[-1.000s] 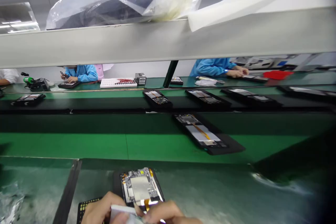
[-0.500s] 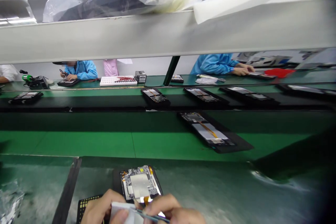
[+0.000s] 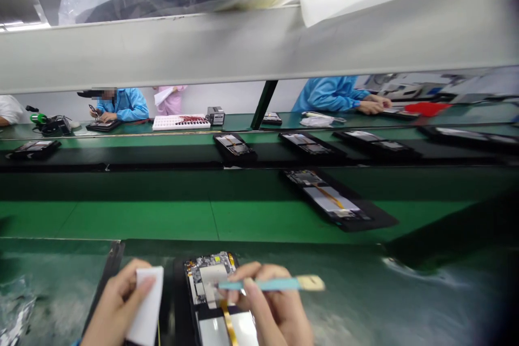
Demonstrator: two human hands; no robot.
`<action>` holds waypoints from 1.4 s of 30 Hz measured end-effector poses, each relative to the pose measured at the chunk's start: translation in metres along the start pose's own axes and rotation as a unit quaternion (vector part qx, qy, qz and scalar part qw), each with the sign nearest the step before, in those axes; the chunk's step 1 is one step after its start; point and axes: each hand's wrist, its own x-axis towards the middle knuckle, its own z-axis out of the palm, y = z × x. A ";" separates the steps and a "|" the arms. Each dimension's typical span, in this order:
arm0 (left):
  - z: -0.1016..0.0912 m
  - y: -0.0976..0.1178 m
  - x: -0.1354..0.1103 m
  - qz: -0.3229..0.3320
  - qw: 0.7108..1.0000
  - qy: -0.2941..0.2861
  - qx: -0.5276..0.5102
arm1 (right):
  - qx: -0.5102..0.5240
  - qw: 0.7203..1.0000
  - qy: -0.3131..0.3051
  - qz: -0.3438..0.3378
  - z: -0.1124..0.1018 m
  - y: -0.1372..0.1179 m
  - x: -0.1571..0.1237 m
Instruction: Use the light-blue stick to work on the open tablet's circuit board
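Observation:
An opened tablet-like device (image 3: 211, 281) lies on the bench in front of me, with its circuit board, a silvery plate and an orange ribbon cable showing. My right hand (image 3: 275, 303) is over its right side, closed on a pair of teal tweezers (image 3: 279, 284) with a pale rear end. Their tip points left above the silvery plate; whether it holds anything small is too blurred to tell. Left of the device, my left hand (image 3: 121, 303) pinches a white pad or folded sheet (image 3: 149, 303) between thumb and fingers.
Beyond the bench, another opened device (image 3: 330, 197) rests on a dark mat. Several more, such as one device (image 3: 235, 146), line the black strip behind. A grey shelf beam (image 3: 243, 48) crosses above. Co-workers in blue sleeves (image 3: 328, 94) sit opposite. Clear plastic (image 3: 18, 313) lies at left.
My hands have moved apart: the left went leftward with the white pad, the right came over the device with the tweezers. More of the device's lower part shows now.

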 end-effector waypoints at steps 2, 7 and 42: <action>-0.023 -0.022 0.020 -0.005 0.996 0.034 0.081 | -0.020 0.998 0.014 0.052 -0.009 0.015 0.015; -0.054 -0.067 0.053 0.038 0.939 0.217 0.266 | -0.035 0.985 0.062 0.155 -0.031 0.065 0.043; 0.071 -0.045 0.034 0.377 0.817 -0.034 0.435 | -0.072 0.982 0.070 0.161 -0.030 0.077 0.040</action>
